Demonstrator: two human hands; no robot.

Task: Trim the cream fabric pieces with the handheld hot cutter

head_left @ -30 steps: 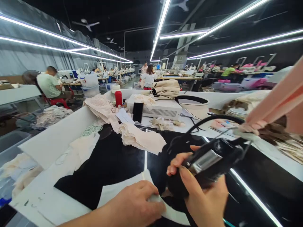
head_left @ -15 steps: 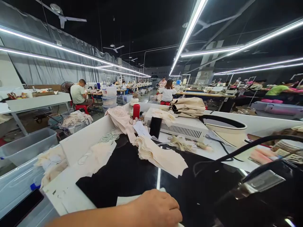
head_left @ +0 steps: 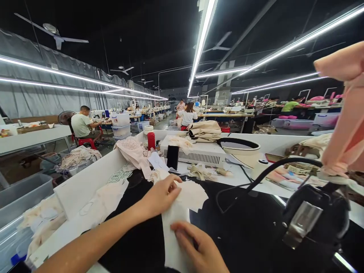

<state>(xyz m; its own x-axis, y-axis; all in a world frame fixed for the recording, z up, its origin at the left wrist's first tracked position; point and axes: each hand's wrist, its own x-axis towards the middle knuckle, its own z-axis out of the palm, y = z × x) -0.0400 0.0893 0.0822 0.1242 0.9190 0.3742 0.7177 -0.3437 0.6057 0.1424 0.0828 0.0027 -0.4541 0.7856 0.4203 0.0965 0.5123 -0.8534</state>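
Note:
My left hand (head_left: 162,193) reaches over the black tabletop (head_left: 136,216) to the stack of cream fabric pieces (head_left: 195,193). Its thumb and fingers close at the stack's near-left part. Below it, a white fabric piece (head_left: 174,242) runs toward me. My right hand (head_left: 199,246) is at the right edge of this piece, fingers curled on it; the thumb side faces left. How firmly either hand grips, and how many layers it has, is partly hidden by the fingers.
At right stands a black device with a metal plate (head_left: 304,223), a thick cable and pink cloth (head_left: 347,121). Behind are a phone (head_left: 172,157), red bottle (head_left: 151,141), white vented box (head_left: 196,151) and cream ring-shaped piece (head_left: 240,153). Lace scraps (head_left: 105,201) lie left. People sit farther off.
My left hand has moved up and forward to the fabric stack. My right hand has come into view on the white piece. The view has turned right, bringing in the pink-wrapped device.

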